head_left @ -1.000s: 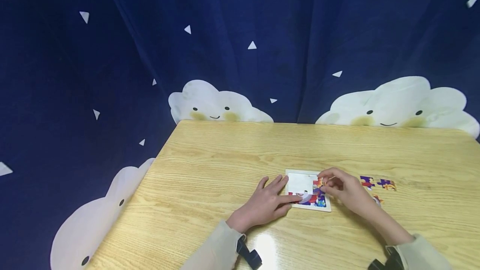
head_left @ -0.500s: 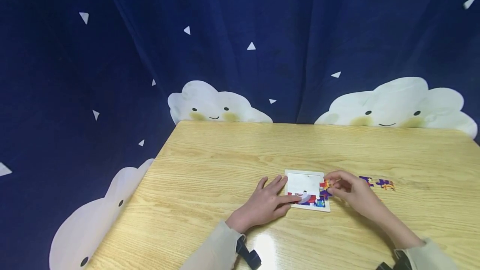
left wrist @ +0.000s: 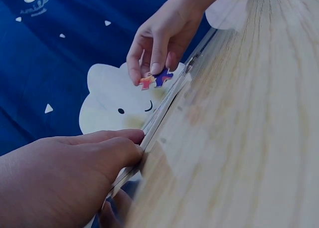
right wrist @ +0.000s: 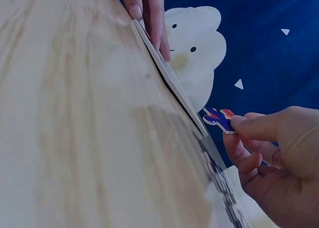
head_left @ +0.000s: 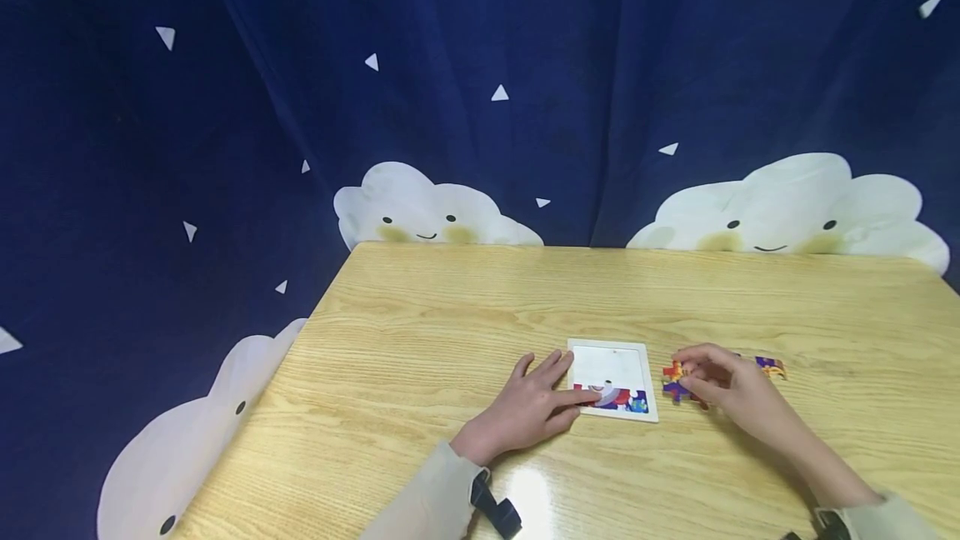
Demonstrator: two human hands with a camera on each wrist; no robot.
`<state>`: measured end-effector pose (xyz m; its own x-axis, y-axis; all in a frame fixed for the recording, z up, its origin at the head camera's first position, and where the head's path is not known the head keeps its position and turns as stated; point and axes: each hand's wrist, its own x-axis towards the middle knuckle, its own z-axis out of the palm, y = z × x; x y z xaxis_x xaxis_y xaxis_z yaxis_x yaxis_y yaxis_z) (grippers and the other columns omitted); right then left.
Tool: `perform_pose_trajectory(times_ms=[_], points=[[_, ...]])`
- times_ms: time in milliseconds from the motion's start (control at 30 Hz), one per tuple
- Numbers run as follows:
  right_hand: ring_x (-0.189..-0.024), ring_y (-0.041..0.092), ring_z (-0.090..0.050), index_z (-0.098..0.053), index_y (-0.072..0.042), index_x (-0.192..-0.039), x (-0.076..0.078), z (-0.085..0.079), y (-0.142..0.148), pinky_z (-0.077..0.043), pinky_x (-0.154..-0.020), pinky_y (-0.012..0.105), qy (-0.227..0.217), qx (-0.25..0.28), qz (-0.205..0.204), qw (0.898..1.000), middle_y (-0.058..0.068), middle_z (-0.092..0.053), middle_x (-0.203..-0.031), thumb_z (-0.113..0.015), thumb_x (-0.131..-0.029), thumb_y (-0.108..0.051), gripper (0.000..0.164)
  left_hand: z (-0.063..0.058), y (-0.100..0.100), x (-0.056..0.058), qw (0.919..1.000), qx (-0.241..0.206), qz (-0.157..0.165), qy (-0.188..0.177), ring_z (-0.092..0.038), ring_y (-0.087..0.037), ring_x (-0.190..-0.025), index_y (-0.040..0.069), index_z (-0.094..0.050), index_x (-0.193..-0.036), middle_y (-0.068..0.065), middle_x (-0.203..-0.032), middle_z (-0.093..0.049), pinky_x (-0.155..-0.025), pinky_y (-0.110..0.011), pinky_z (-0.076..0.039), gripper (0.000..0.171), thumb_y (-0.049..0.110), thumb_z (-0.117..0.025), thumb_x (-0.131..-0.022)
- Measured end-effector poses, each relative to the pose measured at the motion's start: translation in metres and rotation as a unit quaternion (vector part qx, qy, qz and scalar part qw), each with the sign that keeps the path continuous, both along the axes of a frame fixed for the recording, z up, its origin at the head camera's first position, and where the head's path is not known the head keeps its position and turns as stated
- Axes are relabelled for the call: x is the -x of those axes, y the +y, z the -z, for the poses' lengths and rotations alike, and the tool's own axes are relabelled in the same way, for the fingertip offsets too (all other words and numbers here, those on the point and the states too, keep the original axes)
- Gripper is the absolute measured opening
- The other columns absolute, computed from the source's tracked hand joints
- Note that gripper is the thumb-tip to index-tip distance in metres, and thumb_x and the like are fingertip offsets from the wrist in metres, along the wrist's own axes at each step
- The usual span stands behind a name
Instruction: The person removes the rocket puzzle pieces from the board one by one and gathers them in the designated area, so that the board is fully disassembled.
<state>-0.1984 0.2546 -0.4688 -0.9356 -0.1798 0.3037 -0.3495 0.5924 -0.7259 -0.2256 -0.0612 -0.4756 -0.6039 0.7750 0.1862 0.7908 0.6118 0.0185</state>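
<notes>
A white-framed jigsaw tray [head_left: 651,382] lies on the table, with a row of colourful pieces along its near side and a bare white area behind them. My left hand [head_left: 521,407] rests flat against its left edge, the index finger lying straight across the pieces. To the right of the tray my right hand [head_left: 738,390] pinches a puzzle piece [head_left: 675,386] between thumb and fingers. In the right wrist view that purple, red and orange puzzle piece [right wrist: 217,119] is held up off the table.
Loose puzzle pieces [head_left: 770,367] lie on the table beyond and partly behind the right hand. The wooden table [head_left: 420,315] ends at a dark blue curtain [head_left: 450,90] printed with white clouds and triangles.
My right hand has lifted the puzzle piece from the right part of the tray and carried it rightward, past the frame. The left hand has stayed in place.
</notes>
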Motion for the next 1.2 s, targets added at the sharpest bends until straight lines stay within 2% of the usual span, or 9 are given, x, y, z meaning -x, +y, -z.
perform_pose_trajectory(times_ms=[67,300,600,800,967,1200], points=[[-0.075,0.0,-0.063,-0.066,-0.004,-0.115,-0.002,-0.001,0.003,-0.052,-0.063,0.016,-0.009,-0.005,0.009,1.0,-0.003,-0.068,-0.089,-0.072,-0.084,-0.001,0.032,0.001,0.0,0.0,1.0,0.0,0.0,0.007,-0.041,-0.028,-0.144,0.047,-0.049,-0.139,-0.013,-0.156,-0.04,-0.111,-0.054,-0.038,0.037,0.043,-0.043,-0.103],[-0.078,-0.005,-0.063,-0.065,-0.006,-0.118,-0.009,-0.002,0.016,-0.054,-0.064,0.017,-0.035,-0.012,0.031,0.999,-0.01,-0.069,-0.094,-0.07,-0.087,-0.004,0.031,0.001,0.0,0.0,1.0,-0.003,0.001,0.009,-0.041,-0.028,-0.144,0.047,-0.05,-0.139,-0.013,-0.156,-0.04,-0.111,-0.054,-0.038,0.037,0.043,-0.044,-0.103],[-0.084,-0.012,-0.061,-0.066,-0.005,-0.118,-0.018,0.004,0.038,-0.052,-0.068,0.01,-0.018,-0.017,0.047,0.999,-0.031,-0.06,-0.102,-0.072,-0.086,-0.005,0.032,0.002,-0.001,0.0,0.9999,-0.006,0.003,0.01,-0.041,-0.028,-0.144,0.047,-0.05,-0.139,-0.013,-0.155,-0.04,-0.111,-0.054,-0.038,0.037,0.042,-0.044,-0.103],[-0.087,-0.016,-0.06,-0.066,-0.003,-0.118,-0.023,0.004,0.051,-0.053,-0.069,0.009,-0.021,-0.012,0.057,0.998,-0.036,-0.058,-0.103,-0.071,-0.087,-0.006,0.032,0.0,0.0,0.0,1.0,-0.005,0.004,0.008,-0.04,-0.029,-0.144,0.046,-0.05,-0.14,-0.014,-0.156,-0.04,-0.111,-0.055,-0.038,0.037,0.043,-0.043,-0.103],[-0.091,-0.02,-0.057,-0.067,-0.003,-0.118,-0.026,0.005,0.061,-0.05,-0.071,0.006,-0.021,-0.014,0.062,0.998,-0.042,-0.052,-0.111,-0.07,-0.089,-0.007,0.03,0.0,0.0,0.0,1.0,-0.004,0.004,0.007,-0.04,-0.029,-0.144,0.046,-0.049,-0.14,-0.013,-0.156,-0.04,-0.111,-0.055,-0.038,0.037,0.043,-0.043,-0.103],[-0.088,-0.026,-0.05,-0.069,-0.007,-0.117,-0.029,0.007,0.073,-0.048,-0.068,0.003,-0.037,-0.057,0.103,0.992,-0.047,-0.047,-0.104,-0.07,-0.091,-0.016,0.028,0.0,0.0,0.0,1.0,-0.002,0.002,0.001,-0.039,-0.028,-0.145,0.046,-0.049,-0.14,-0.013,-0.156,-0.039,-0.112,-0.055,-0.037,0.037,0.043,-0.043,-0.103]])
